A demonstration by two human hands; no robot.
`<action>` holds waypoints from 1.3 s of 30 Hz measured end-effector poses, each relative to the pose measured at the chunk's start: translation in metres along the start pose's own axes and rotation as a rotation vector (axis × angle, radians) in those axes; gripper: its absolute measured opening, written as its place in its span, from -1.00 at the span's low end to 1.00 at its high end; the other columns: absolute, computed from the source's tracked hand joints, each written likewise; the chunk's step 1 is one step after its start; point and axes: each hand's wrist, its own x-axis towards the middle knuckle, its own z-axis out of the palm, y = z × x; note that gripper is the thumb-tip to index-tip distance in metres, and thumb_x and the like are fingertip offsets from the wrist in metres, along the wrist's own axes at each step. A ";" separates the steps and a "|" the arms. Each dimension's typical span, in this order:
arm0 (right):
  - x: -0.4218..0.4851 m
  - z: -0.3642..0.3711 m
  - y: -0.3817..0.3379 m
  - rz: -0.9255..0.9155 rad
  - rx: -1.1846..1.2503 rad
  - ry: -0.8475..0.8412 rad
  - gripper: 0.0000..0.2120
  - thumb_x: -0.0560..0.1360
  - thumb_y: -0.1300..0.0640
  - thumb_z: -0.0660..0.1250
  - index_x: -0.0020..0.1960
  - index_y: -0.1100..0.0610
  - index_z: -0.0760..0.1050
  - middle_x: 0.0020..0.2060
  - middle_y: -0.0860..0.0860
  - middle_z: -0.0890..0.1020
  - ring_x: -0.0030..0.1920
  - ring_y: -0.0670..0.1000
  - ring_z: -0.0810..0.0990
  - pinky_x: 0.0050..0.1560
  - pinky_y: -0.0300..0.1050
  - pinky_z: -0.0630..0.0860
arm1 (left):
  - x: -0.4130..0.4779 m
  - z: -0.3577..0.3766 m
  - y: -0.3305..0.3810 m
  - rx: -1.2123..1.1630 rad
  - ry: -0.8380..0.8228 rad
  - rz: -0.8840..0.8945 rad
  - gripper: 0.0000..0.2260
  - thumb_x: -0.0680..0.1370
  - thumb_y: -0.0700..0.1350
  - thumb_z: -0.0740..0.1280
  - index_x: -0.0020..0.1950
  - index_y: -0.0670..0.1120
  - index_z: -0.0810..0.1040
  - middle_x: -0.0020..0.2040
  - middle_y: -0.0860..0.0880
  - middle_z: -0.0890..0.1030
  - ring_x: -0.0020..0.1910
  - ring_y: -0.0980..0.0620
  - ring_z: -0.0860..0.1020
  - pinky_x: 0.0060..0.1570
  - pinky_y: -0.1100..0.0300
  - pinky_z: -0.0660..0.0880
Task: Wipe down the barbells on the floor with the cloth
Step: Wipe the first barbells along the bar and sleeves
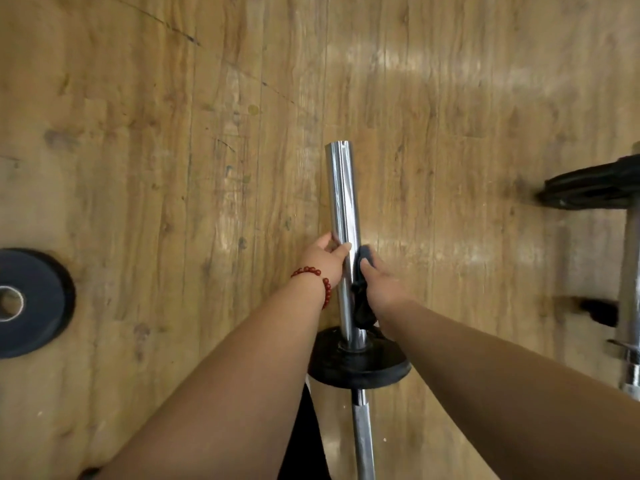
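- While the barbell [363, 438] lay on the wooden floor [138, 133], the left hand [325, 256] gripped its chrome sleeve [341, 195] from the left.
- Touching the sleeve's right side, the dark cloth [362, 301] was held by the right hand [381, 284].

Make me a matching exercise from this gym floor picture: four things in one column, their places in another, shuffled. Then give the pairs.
Things:
1. cloth
2. bead bracelet
3. loose plate
4. second barbell

Places:
A. flat on the floor at the left edge of the view
B. at the right edge of the view
C. in the grip of the right hand, against the chrome bar
D. round the wrist of the left hand

Pairs: 1-C, 2-D, 3-A, 4-B
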 end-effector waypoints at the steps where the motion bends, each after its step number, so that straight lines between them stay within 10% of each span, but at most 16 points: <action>1: -0.003 -0.002 0.005 0.028 -0.032 0.004 -0.60 0.64 -0.10 0.06 0.47 -0.30 0.17 0.34 0.03 0.44 0.28 0.14 0.45 0.36 0.11 0.35 | 0.000 0.000 -0.001 0.009 0.004 -0.008 -0.59 0.61 -0.02 0.25 0.46 0.00 0.33 0.21 -0.03 0.54 -0.03 0.10 0.52 -0.13 0.29 0.43; 5: 0.005 -0.008 -0.019 -0.034 0.027 -0.034 -0.62 0.64 -0.12 0.07 0.44 -0.32 0.22 0.32 0.02 0.48 0.22 0.09 0.50 0.31 0.05 0.41 | 0.009 0.001 -0.008 0.010 0.002 -0.005 -0.56 0.62 -0.01 0.23 0.49 0.02 0.26 0.30 0.01 0.47 -0.17 0.25 0.42 -0.26 0.38 0.34; 10: 0.043 -0.004 -0.075 -0.232 0.074 -0.013 -0.62 0.62 -0.12 0.11 0.41 -0.38 0.22 0.23 -0.08 0.52 0.12 0.01 0.53 0.27 0.07 0.46 | 0.021 0.005 -0.021 -0.036 0.032 0.014 -0.48 0.61 -0.01 0.25 0.53 0.01 0.17 0.41 -0.01 0.41 0.25 0.07 0.46 0.18 0.23 0.38; 16: 0.025 0.006 -0.033 -0.393 0.024 -0.074 -0.56 0.64 -0.08 0.08 0.34 -0.56 0.06 0.43 -0.13 0.35 0.35 0.01 0.41 0.38 0.10 0.36 | 0.015 0.004 -0.021 0.012 0.070 0.028 -0.55 0.64 0.01 0.17 0.52 0.08 0.19 0.27 -0.12 0.52 -0.10 0.11 0.55 -0.32 0.44 0.42; 23: 0.081 0.004 -0.063 -0.381 0.035 -0.088 -0.58 0.63 -0.13 0.07 0.46 -0.35 0.12 0.37 -0.01 0.45 0.29 0.12 0.47 0.36 0.09 0.36 | 0.006 0.012 -0.023 -0.010 0.144 -0.048 -0.50 0.61 0.14 0.16 0.53 0.09 0.16 0.47 -0.07 0.32 0.38 -0.02 0.36 0.20 0.30 0.26; 32: 0.079 0.003 -0.064 -0.921 -0.347 -0.105 -0.48 0.68 0.16 0.00 0.56 0.09 -0.13 0.56 0.02 -0.06 0.54 -0.04 -0.08 0.27 -0.60 -0.23 | -0.021 0.044 -0.051 0.192 0.441 -0.051 -0.62 0.64 0.12 0.09 0.36 -0.03 0.45 0.21 -0.02 0.55 0.23 -0.03 0.48 -0.08 0.33 0.26; 39: 0.062 -0.009 -0.029 -1.312 -1.020 -0.203 -0.53 0.66 0.08 0.01 0.56 0.06 0.07 0.56 0.02 -0.05 0.54 0.16 -0.23 0.49 0.01 -0.21 | -0.058 0.067 -0.077 0.470 0.764 -0.191 -0.63 0.66 0.06 -0.05 0.15 -0.03 0.50 0.05 -0.05 0.57 0.03 -0.04 0.48 -0.02 0.10 0.34</action>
